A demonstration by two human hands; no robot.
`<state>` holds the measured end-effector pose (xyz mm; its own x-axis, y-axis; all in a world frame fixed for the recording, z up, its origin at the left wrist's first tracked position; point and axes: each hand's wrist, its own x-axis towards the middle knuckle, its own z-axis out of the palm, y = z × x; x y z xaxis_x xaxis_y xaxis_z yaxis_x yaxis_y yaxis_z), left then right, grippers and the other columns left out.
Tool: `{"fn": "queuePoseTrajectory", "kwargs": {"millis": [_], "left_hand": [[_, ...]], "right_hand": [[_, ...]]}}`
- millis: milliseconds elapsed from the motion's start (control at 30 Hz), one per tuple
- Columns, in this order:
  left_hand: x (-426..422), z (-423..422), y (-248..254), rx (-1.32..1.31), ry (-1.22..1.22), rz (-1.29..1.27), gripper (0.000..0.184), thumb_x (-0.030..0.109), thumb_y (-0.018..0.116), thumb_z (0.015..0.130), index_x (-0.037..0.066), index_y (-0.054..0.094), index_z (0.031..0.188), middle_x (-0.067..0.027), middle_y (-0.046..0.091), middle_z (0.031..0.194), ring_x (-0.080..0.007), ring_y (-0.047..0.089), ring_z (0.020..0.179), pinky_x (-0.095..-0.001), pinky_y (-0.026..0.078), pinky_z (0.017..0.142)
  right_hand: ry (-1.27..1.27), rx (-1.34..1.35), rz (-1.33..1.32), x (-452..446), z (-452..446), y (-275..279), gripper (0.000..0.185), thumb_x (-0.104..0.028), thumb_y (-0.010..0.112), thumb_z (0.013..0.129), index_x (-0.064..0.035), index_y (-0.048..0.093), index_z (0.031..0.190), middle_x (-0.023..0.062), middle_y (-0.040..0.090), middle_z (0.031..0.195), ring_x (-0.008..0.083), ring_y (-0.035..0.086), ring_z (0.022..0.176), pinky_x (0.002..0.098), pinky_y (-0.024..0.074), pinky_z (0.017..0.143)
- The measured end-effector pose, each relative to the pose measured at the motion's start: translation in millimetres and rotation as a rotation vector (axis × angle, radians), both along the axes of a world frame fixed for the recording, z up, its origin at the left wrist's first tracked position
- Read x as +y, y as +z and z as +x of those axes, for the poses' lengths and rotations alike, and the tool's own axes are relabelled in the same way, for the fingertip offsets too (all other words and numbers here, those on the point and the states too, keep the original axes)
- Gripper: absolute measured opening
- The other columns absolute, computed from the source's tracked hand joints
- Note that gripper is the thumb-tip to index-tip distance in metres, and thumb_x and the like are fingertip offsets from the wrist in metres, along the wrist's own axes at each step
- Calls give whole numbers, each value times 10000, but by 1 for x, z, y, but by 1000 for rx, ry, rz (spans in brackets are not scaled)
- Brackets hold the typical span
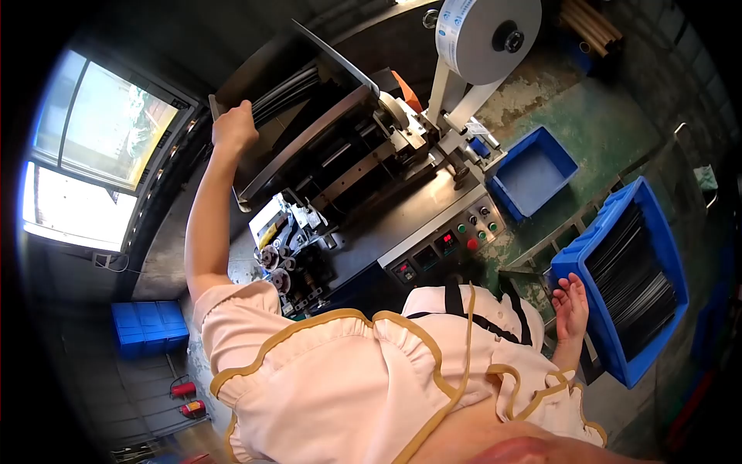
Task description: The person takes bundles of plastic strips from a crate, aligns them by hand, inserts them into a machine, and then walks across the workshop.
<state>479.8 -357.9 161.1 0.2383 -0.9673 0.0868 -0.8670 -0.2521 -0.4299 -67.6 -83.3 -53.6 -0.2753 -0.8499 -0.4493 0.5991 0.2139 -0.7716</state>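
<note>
My left hand [234, 127] is at the upper left, at the outer end of the machine's metal hopper [332, 52]. Its fingers are bent over the edge beside a stack of dark strips [287, 91]; whether they hold a strip is too small to tell. Low on the right, my right hand [570, 307] has its fingers apart and the palm turned up, with nothing in it. It is beside the near edge of a blue crate [568, 261] filled with long, thin black pieces [630, 278].
The machine carries a large white label roll [479, 39] and a control panel [444, 243] with buttons. An open blue bin [533, 174] is beyond the panel. Blue boxes [151, 329] and red extinguishers [192, 408] stand at the left, below a window [100, 131].
</note>
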Motion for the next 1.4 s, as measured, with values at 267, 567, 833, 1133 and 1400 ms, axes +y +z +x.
{"fn": "queuePoseTrajectory", "kwargs": {"millis": [267, 567, 833, 1133, 1400], "left_hand": [[-79, 32, -93, 261, 17, 374, 415, 113, 621, 574, 3, 524, 963, -187, 593, 955, -297, 574, 915, -358, 468, 773], [-109, 60, -137, 370, -246, 656, 841, 179, 603, 671, 56, 120, 1348, -275, 516, 1076, -333, 509, 1033, -421, 401, 862], [-82, 43, -117, 618, 78, 925, 561, 336, 569, 771, -18, 396, 1171, -227, 534, 1084, -273, 508, 976, -342, 406, 841], [-93, -2, -63, 996, -369, 810, 430, 17, 500, 793, 23, 428, 1217, -118, 537, 1143, -156, 517, 990, -281, 397, 854], [-57, -12, -7, 818, -694, -94, 336, 25, 502, 830, 69, 498, 1163, -110, 561, 1098, -229, 559, 964, -307, 457, 788]], "right_hand": [[-99, 378, 3, -20, -39, 27, 254, -135, 510, 858, -75, 489, 1104, 40, 582, 939, 88, 556, 720, 197, 428, 637], [-434, 728, 323, 32, -149, 3, 293, -220, 540, 852, -106, 496, 1118, -5, 585, 963, 28, 540, 718, 136, 403, 596], [-328, 999, 422, 46, -164, -45, 306, -241, 582, 824, -96, 533, 1090, -52, 550, 803, 23, 495, 680, 156, 350, 529], [131, 1467, 967, 15, -164, -28, 900, -638, 549, 658, 113, 430, 1141, 264, 511, 1096, 340, 504, 1036, 367, 404, 877], [730, 1189, 1324, -38, -179, -53, 1085, -845, 394, 532, 36, 483, 1159, 260, 384, 1247, 396, 417, 1129, 451, 369, 911]]}}
